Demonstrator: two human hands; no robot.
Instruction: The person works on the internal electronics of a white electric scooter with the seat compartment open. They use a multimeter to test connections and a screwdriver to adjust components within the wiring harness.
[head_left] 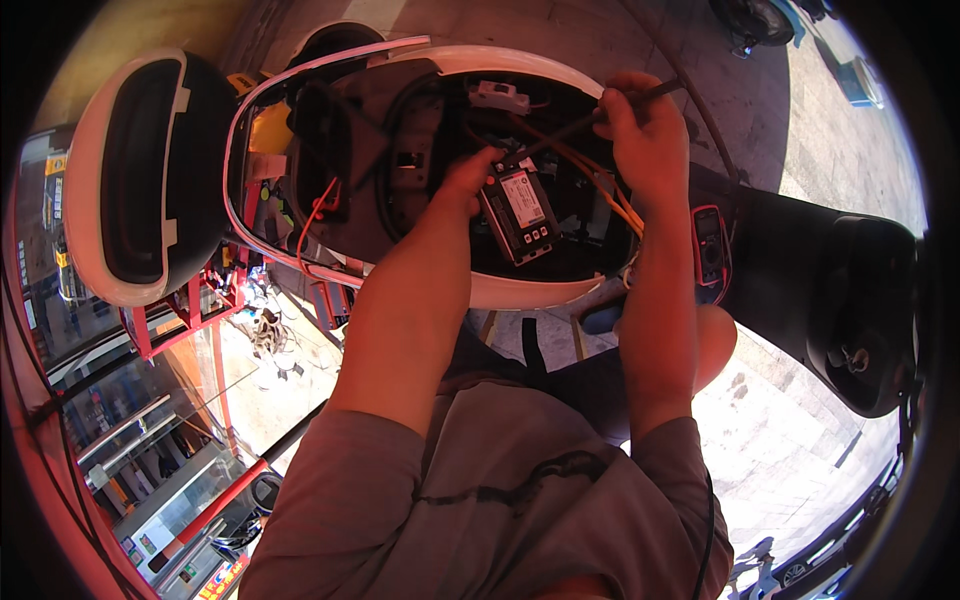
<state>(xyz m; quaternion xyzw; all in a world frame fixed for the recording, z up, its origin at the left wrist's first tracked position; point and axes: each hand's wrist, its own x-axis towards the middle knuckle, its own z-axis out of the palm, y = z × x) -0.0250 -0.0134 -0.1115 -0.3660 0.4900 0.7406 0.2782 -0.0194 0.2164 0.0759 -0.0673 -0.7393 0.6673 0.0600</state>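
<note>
A black box-shaped electronic controller (pixel 522 212) with a white label and a row of terminals lies tilted in the open body of a white scooter (pixel 500 60). My left hand (pixel 472 182) is closed around its upper left edge. From that corner a long dark strip (pixel 575 127), like a strap or flat cable, runs up to the right. My right hand (pixel 645 130) pinches this strip, and its end sticks out past the fingers. Orange cables (pixel 590 170) pass beneath the strip towards my right forearm. Above the controller sits a small white breaker-like switch (pixel 500 97).
A red-edged multimeter (pixel 710 250) rests beside my right forearm, near a long black seat (pixel 780 260). At the left stands a white and black top case (pixel 130 180). A red metal stand (pixel 185 315) and a glass display case (pixel 180 510) are lower left.
</note>
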